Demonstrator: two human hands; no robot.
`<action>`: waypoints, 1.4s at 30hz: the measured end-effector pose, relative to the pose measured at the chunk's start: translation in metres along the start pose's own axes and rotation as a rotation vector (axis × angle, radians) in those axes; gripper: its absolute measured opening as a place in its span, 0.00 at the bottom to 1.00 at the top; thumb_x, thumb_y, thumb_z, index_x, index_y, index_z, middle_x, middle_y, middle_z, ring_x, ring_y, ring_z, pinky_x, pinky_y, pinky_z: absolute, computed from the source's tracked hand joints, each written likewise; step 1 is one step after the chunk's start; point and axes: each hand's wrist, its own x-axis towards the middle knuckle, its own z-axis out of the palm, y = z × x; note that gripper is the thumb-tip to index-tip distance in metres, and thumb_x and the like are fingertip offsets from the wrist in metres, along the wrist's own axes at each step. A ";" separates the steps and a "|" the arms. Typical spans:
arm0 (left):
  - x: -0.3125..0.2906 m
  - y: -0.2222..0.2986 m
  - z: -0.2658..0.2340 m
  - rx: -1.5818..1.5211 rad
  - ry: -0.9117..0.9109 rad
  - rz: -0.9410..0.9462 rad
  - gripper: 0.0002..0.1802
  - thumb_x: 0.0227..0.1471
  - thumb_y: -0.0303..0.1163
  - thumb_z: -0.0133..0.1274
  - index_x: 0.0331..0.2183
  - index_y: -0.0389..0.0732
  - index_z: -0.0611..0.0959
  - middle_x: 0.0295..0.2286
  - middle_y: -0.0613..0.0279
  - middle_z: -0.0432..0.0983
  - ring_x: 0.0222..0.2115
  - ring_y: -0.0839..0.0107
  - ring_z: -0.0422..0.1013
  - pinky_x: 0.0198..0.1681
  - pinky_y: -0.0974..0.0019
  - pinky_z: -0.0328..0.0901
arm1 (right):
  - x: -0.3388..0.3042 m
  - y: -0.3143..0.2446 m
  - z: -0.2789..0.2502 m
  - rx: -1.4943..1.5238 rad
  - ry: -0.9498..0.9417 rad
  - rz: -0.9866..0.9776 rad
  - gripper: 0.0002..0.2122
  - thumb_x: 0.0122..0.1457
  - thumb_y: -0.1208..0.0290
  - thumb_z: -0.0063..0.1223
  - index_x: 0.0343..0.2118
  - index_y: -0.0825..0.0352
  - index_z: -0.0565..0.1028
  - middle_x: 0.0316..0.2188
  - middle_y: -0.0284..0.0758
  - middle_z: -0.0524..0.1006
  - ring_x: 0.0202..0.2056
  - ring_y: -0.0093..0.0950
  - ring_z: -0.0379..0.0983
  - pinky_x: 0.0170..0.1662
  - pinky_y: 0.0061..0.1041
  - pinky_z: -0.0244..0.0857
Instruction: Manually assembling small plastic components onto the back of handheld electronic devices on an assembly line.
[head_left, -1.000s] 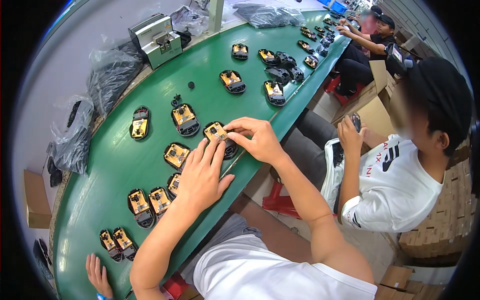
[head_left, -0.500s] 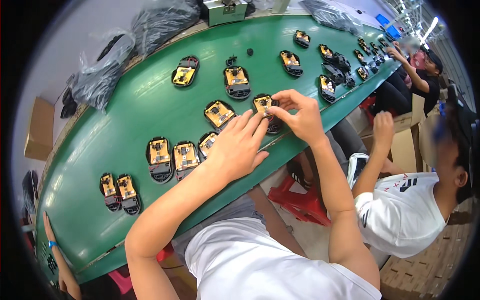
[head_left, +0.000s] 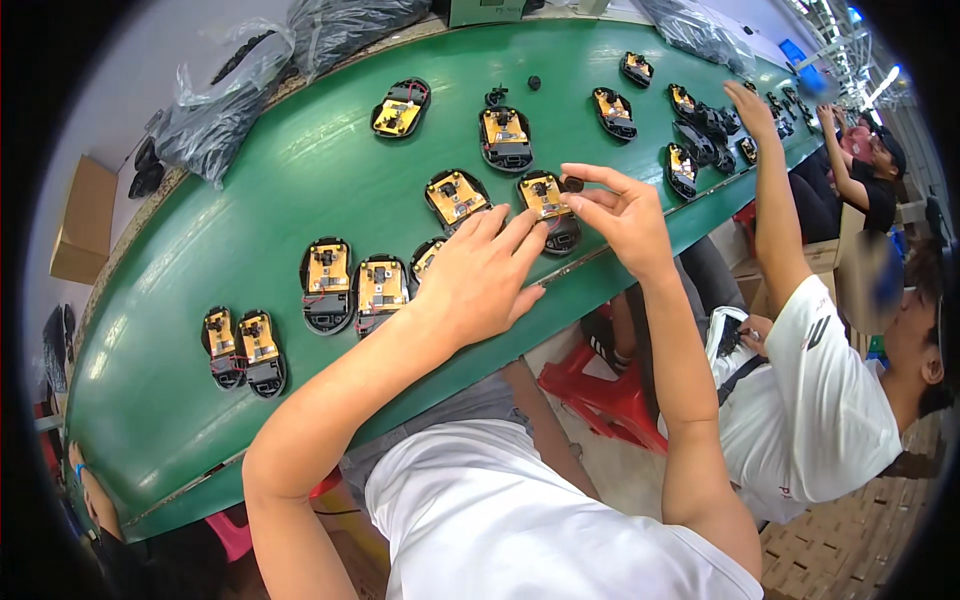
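Note:
Between the thumb and index finger of my right hand (head_left: pixel 625 215) is a small round black piece (head_left: pixel 572 185), perhaps a scroll wheel. It is at the upper right edge of an opened computer mouse (head_left: pixel 543 193) with an orange circuit board in its black shell. My left hand (head_left: pixel 478 270) lies with fingers stretched, its fingertips against that mouse's left side. Just beyond those fingers sits another opened mouse (head_left: pixel 455 197). Part of a further opened mouse (head_left: pixel 422 262) is hidden by my left hand.
More opened mice (head_left: pixel 327 285) lie along the green table (head_left: pixel 200 270). Small black parts (head_left: pixel 495 96) sit beyond them. Plastic bags (head_left: pixel 225 120) line the back edge. At right, a co-worker in white reaches an arm (head_left: pixel 775 200) over the table; a red stool (head_left: pixel 600 395) stands below.
My right fingers have opened out slightly, and the black piece now shows between them. The co-worker's arm has reached out over the table. The whole view has shifted a little.

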 end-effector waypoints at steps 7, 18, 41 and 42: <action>0.006 -0.003 0.000 -0.124 0.120 -0.004 0.25 0.50 0.37 0.59 0.48 0.37 0.77 0.50 0.54 0.71 0.50 0.54 0.69 0.54 0.56 0.64 | 0.014 0.007 0.007 -0.576 0.058 -0.481 0.13 0.53 0.76 0.65 0.42 0.68 0.80 0.33 0.38 0.81 0.32 0.25 0.80 0.37 0.23 0.74; 0.059 -0.036 0.008 -0.115 0.170 -0.312 0.12 0.46 0.35 0.63 0.34 0.40 0.83 0.30 0.57 0.77 0.37 0.56 0.74 0.39 0.54 0.69 | 0.036 0.007 0.002 -0.761 -0.087 -0.493 0.12 0.50 0.76 0.65 0.39 0.70 0.80 0.33 0.39 0.80 0.32 0.31 0.80 0.38 0.28 0.73; 0.068 -0.053 0.025 -0.187 0.228 -0.221 0.10 0.43 0.30 0.63 0.31 0.40 0.84 0.30 0.57 0.77 0.36 0.55 0.72 0.40 0.54 0.67 | 0.023 0.015 0.005 -0.212 0.148 -0.212 0.11 0.55 0.80 0.61 0.42 0.73 0.80 0.44 0.37 0.79 0.41 0.23 0.78 0.45 0.22 0.74; 0.069 -0.052 0.026 -0.198 0.234 -0.227 0.09 0.43 0.31 0.63 0.31 0.40 0.84 0.30 0.57 0.77 0.36 0.55 0.72 0.40 0.54 0.67 | 0.024 0.015 0.006 -0.212 0.145 -0.213 0.11 0.55 0.80 0.61 0.42 0.73 0.80 0.44 0.37 0.79 0.41 0.23 0.78 0.45 0.22 0.74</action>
